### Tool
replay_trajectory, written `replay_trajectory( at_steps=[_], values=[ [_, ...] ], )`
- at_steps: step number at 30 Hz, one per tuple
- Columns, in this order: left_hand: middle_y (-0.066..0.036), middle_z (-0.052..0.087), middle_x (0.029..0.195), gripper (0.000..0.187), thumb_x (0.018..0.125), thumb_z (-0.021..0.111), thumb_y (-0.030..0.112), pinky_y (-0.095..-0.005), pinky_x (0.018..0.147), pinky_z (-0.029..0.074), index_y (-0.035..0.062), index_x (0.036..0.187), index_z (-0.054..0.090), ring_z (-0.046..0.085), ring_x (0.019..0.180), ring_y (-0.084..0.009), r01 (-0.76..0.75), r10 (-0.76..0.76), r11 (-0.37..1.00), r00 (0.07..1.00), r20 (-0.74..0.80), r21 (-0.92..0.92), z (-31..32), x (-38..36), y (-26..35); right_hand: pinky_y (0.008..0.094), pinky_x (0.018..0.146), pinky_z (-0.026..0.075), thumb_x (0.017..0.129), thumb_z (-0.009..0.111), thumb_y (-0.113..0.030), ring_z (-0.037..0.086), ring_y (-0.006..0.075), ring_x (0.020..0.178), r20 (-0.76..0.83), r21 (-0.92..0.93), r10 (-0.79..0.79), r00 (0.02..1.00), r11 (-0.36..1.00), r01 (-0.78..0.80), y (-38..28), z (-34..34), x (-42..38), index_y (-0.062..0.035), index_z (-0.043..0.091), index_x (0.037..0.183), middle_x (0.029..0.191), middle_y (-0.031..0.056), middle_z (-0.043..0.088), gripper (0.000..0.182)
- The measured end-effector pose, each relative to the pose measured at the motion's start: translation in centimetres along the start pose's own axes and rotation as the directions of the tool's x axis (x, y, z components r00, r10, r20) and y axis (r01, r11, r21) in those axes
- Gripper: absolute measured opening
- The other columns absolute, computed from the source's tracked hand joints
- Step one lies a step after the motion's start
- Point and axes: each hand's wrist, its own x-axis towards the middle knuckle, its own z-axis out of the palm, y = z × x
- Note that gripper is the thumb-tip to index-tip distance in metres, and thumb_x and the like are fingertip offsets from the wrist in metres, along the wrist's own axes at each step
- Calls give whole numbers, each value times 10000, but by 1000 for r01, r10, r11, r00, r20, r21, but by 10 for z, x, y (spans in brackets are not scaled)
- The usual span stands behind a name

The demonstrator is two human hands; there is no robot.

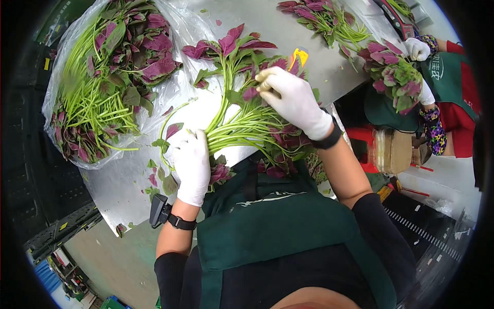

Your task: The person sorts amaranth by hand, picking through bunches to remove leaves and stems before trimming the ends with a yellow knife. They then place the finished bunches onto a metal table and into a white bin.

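Note:
My left hand [191,167], in a white glove, is closed around the stem ends of a bunch of red amaranth [242,133]. The bunch's green stems fan out to the right over the metal table, with purple-green leaves at their far ends. Above the leaves is my right hand [296,100], also gloved, its fingers curled into a pinch; whatever is between the fingertips is too small to name. More amaranth stems [225,77] stand upright on the table just beyond the bunch. Loose leaves [169,184] lie beside my left hand.
A large amaranth pile [110,82] lies in a clear plastic bag [54,92] at left. A yellow object [299,57] is behind my right hand. Further right, a co-worker in a green apron [447,77] holds another amaranth bunch [392,77]. Black crates [25,170] line the left side.

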Motion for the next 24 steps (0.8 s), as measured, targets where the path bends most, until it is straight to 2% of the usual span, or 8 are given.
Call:
replay_trajectory(
  at_steps=[3, 5, 6, 8, 12, 15, 23, 24],
  values=[
    [-98, 591, 897, 337, 826, 552, 78, -361, 668, 441, 73, 1163, 566, 596, 764, -222, -6, 6, 1000, 1000, -14, -4, 0, 0, 0, 284, 636, 495, 798, 678, -28, 609, 167, 696, 258, 293, 157, 953, 927, -232, -23, -26, -16, -15, 585, 812, 1050, 94, 674, 95],
    [-88, 580, 876, 348, 824, 550, 72, -362, 653, 439, 77, 1171, 570, 600, 751, -218, -8, 8, 1000, 1000, -24, -1, 0, 0, -1, 232, 627, 458, 817, 655, -20, 526, 53, 678, 385, 473, 134, 913, 821, -320, -26, -31, -28, 10, 572, 803, 1133, 96, 675, 89],
    [-87, 579, 877, 347, 824, 551, 72, -362, 653, 439, 78, 1171, 570, 600, 750, -218, -11, 11, 1000, 1000, -23, 2, 0, 0, -1, 312, 846, 482, 855, 649, -55, 609, 179, 975, 497, 481, 122, 859, 785, -390, -26, -35, -31, -15, 546, 807, 1190, 150, 664, 120],
    [-87, 579, 883, 350, 825, 553, 78, -361, 654, 440, 82, 1174, 569, 599, 751, -215, -15, 16, 1000, 1000, -21, 9, 0, 0, -1, 323, 911, 466, 918, 627, -122, 601, 196, 1031, 606, 598, 110, 788, 589, -543, -27, -29, -41, -18, 531, 874, 1174, 155, 669, 149],
    [-84, 575, 888, 377, 832, 550, 93, -356, 657, 444, 97, 1209, 562, 598, 761, -204, -34, 34, 998, 999, -2, 46, 0, -1, -1, 335, 753, 498, 911, 616, -123, 637, 223, 800, 688, 376, 236, 687, 693, -615, -32, -18, -51, -20, 563, 953, 909, 114, 668, 123],
    [-87, 590, 924, 412, 836, 546, 101, -354, 658, 451, 108, 1248, 552, 597, 770, -199, -54, 51, 995, 998, 40, 83, -3, 0, 0, 369, 729, 496, 897, 615, -114, 630, 302, 784, 496, 173, 253, 831, 909, -379, -31, -23, -56, -34, 570, 962, 841, 142, 619, 113],
    [-121, 623, 1243, 473, 822, 549, 114, -351, 671, 466, 93, 1294, 534, 598, 783, -203, -106, 102, 990, 994, 50, 96, 1, 0, 0, 379, 724, 498, 880, 615, -107, 633, 337, 796, 613, 171, 283, 738, 864, -474, -29, -53, -55, -44, 580, 969, 846, 149, 637, 115],
    [-123, 620, 1257, 476, 821, 549, 115, -349, 672, 465, 91, 1296, 533, 598, 784, -202, -108, 102, 990, 993, 61, 95, 0, 0, 0, 374, 708, 502, 859, 636, -132, 638, 332, 794, 567, 59, 345, 748, 889, -455, -23, -59, -59, -44, 590, 929, 839, 150, 636, 121]
  ],
)
